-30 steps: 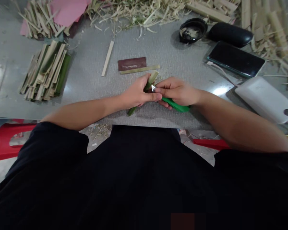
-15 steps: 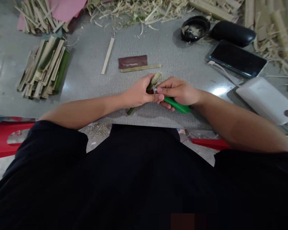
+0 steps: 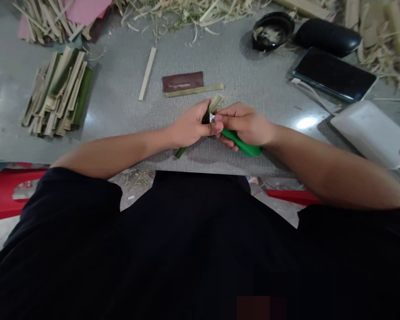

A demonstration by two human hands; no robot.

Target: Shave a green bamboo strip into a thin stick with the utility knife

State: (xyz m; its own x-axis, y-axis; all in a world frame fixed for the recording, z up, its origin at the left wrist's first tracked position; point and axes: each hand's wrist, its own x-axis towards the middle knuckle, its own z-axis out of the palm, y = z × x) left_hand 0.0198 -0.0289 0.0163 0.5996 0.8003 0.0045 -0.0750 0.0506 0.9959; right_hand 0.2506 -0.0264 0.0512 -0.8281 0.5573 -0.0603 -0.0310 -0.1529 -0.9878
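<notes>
Head view: one bamboo strip (image 3: 215, 102) lies over the desk's (image 3: 253, 75) near middle, with the left hand's (image 3: 190, 129) grip closed around it. The right hand's (image 3: 245, 124) grip wraps one green-handled knife (image 3: 242, 144). Two loose strips (image 3: 194, 90) lie farther off. The fingers hide most of the blade.

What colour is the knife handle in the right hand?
Bright green and ribbed; the knife handle shows best in head view.

Black short-sleeved top (image 3: 200, 249) — plain, loose — forearms (image 3: 120, 151) bare.
</notes>
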